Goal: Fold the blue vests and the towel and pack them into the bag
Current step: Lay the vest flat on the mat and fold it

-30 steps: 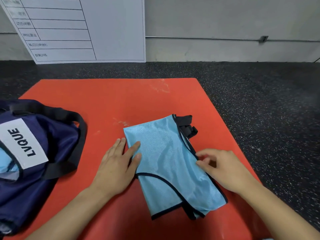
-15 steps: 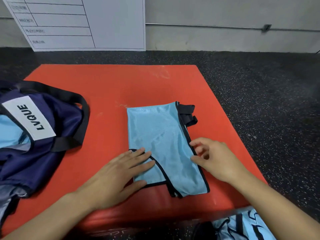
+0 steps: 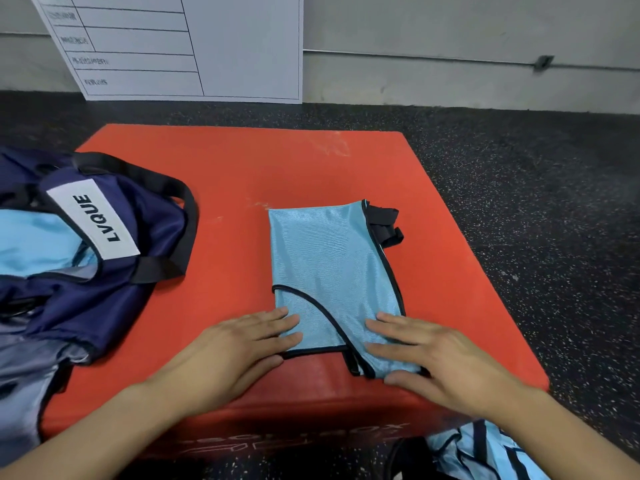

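Left fingers [image 3: 277, 323]: mine lay straight and flat, held close together, tips pressing the near left corner of the folded vest [image 3: 332, 271]; nothing was gripped.
Left hand [image 3: 235, 355]: palm down, heel resting on the red mat [image 3: 242, 168], thumb along the vest's near edge.
Right fingers [image 3: 388, 327]: straight and slightly spread, flat on the vest's near right corner — no curl, no pinch.
Right hand [image 3: 446, 362]: palm down, covering that corner, thumb at the vest's near hem.
Folded vest: light blue with black binding, lying flat on the mat as a narrow oblong, long side running away from me; black straps [image 3: 384, 223] stuck out at its far right corner.
Bag [image 3: 114, 282]: navy, black handles, white label reading LVQUE, lying open on the left part of the mat, well apart from the folded vest.
Bag contents [image 3: 38, 240]: light blue cloth showed in the mouth — I could not tell how it was folded.
Red mat: a thick block on a dark speckled floor [image 3: 536, 220].
Loose cloth [image 3: 485, 452]: light blue with dark trim, crumpled on the floor below the mat's near right edge.
White board [image 3: 207, 46]: ruled, propped against the wall beyond the mat.
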Tool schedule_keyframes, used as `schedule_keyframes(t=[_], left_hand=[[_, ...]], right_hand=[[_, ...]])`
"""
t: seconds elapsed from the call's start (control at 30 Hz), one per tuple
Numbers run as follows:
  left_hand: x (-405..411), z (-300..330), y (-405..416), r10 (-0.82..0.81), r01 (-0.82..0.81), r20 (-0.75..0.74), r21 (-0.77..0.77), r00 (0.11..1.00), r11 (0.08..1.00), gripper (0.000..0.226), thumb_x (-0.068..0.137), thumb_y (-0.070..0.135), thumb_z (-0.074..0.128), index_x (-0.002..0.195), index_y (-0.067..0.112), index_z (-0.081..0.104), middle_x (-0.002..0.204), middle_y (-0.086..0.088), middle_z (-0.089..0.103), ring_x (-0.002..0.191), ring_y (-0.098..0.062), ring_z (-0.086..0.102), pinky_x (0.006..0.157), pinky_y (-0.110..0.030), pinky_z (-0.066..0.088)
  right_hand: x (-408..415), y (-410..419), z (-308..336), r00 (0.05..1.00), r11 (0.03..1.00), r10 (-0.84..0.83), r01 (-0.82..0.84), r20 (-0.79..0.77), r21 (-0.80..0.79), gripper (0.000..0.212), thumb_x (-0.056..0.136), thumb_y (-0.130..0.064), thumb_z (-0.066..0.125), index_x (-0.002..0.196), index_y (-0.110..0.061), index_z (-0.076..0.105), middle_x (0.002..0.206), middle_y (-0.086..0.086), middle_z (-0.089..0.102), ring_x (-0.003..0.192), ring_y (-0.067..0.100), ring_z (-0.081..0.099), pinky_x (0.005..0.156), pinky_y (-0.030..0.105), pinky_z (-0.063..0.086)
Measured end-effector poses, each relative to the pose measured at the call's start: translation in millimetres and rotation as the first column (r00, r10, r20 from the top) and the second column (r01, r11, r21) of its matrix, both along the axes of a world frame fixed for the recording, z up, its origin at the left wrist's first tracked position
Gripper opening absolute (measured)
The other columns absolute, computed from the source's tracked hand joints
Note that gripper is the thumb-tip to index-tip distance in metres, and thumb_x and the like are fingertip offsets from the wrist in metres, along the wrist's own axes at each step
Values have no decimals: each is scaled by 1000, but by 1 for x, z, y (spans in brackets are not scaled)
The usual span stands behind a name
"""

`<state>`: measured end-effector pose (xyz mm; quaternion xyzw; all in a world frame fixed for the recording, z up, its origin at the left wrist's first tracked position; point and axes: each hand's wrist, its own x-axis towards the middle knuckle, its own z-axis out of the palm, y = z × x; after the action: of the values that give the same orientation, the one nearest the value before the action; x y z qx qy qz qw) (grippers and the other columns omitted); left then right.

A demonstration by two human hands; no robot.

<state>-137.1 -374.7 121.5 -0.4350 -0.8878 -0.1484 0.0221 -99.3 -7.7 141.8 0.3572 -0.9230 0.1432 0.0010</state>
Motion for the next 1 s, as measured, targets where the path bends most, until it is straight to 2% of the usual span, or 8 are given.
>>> schedule_keyframes(t=[0.17, 0.3, 0.5, 0.67, 0.77, 0.83, 0.9, 1.0], left_hand=[[-1, 0, -7, 31, -31, 2, 98, 1000, 995, 38, 106, 47, 45, 131, 31, 68, 149, 16, 52, 144, 2, 37, 115, -19, 36], [-3, -3, -4, 59, -63, 28, 188, 998, 980, 33, 103, 48, 52, 121, 33, 74, 141, 18, 59, 137, 0, 47, 111, -26, 44], [-8, 3, 7, 52, -61, 46, 239, 998, 969, 22, 99, 43, 59, 104, 30, 76, 125, 19, 66, 124, -3, 58, 100, -29, 50], [-10, 13, 11, 17, -32, 72, 209, 997, 977, 13, 101, 33, 58, 99, 27, 69, 115, 20, 64, 115, -3, 60, 94, -31, 50], [-12, 22, 6, 28, -80, 219, 232, 975, 970, 8, 100, 29, 58, 97, 27, 65, 103, 17, 66, 103, -4, 63, 90, -31, 51], [-14, 31, 2, 65, -201, 417, 291, 906, 935, 10, 101, 24, 59, 93, 25, 64, 88, 14, 66, 83, -1, 60, 79, -28, 51], [-19, 35, 0, 63, -323, 580, 357, 812, 877, 15, 103, 15, 57, 89, 18, 63, 75, 10, 60, 70, -1, 51, 68, -26, 44], [-29, 27, -1, 149, -525, 695, 367, 703, 767, 18, 103, 10, 56, 87, 17, 61, 63, 4, 55, 62, -11, 46, 60, -29, 40]], right_hand=[[-2, -3, -12, 993, 997, 25, -33, -117, -64, 30, 101, -47, 61, 124, -31, 74, 149, -12, 55, 142, 6, 45, 110, 34, 47], [-7, -11, -9, 986, 995, 27, -43, -165, -93, 21, 102, -40, 64, 110, -27, 77, 132, -9, 65, 125, 13, 61, 101, 33, 51], [-14, -31, -1, 978, 998, 50, -54, -202, -17, 16, 105, -28, 56, 100, -22, 69, 113, -12, 62, 113, 14, 58, 94, 29, 49], [-24, -36, 12, 999, 1000, 16, -15, 34, -25, 14, 107, -33, 51, 102, -24, 61, 110, -15, 57, 104, 8, 53, 93, 24, 44], [-32, -39, 31, 971, 997, -33, 50, 235, -66, 12, 106, -38, 51, 101, -31, 59, 94, -22, 58, 93, -3, 54, 84, 16, 41], [-41, -43, 43, 914, 985, -61, 119, 401, -122, 14, 105, -33, 55, 92, -38, 59, 79, -24, 56, 76, -5, 52, 71, 14, 38], [-57, -49, 53, 850, 941, -39, 208, 525, -266, 26, 104, -25, 59, 83, -41, 60, 69, -22, 51, 66, -3, 45, 63, 17, 34], [-86, -64, 46, 794, 833, -170, 432, 584, -346, 13, 100, -26, 66, 88, -21, 70, 66, -14, 48, 60, 3, 39, 58, 26, 31]])
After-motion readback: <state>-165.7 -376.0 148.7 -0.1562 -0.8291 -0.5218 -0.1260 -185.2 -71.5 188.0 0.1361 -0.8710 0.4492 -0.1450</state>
